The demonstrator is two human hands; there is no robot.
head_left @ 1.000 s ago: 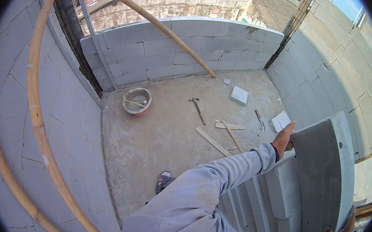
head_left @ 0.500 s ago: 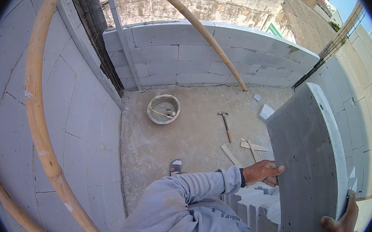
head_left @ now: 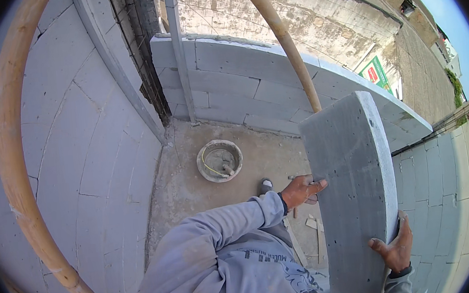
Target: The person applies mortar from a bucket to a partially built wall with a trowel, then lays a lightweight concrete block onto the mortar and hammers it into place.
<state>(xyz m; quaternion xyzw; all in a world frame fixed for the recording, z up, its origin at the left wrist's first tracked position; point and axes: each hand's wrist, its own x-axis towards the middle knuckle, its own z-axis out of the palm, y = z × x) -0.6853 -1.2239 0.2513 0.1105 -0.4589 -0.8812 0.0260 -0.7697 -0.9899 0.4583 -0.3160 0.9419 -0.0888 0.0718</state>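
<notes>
A large grey concrete block (head_left: 347, 192) stands on edge between my hands, right of my body. My left hand (head_left: 302, 191) grips its left edge, thumb on the broad face and fingers curled behind. On the opposite edge, lower down, my right hand (head_left: 393, 244) clasps the block with its thumb across the near face. The block's lower end runs towards the frame's bottom edge, and what lies under it is hidden. Behind my left hand a hammer (head_left: 295, 213) on the floor is mostly covered.
A round mortar tub (head_left: 219, 160) sits on the dusty floor ahead. Wood strips (head_left: 312, 225) lie beside the block. Bamboo poles (head_left: 11, 145) rise at the left, and another pole (head_left: 283, 34) leans by the low block wall (head_left: 228, 82). Block walls flank both sides.
The block has risen and shifted left with both hands on it. My view has turned, and the block now covers more of the low wall. The hammer has become mostly hidden.
</notes>
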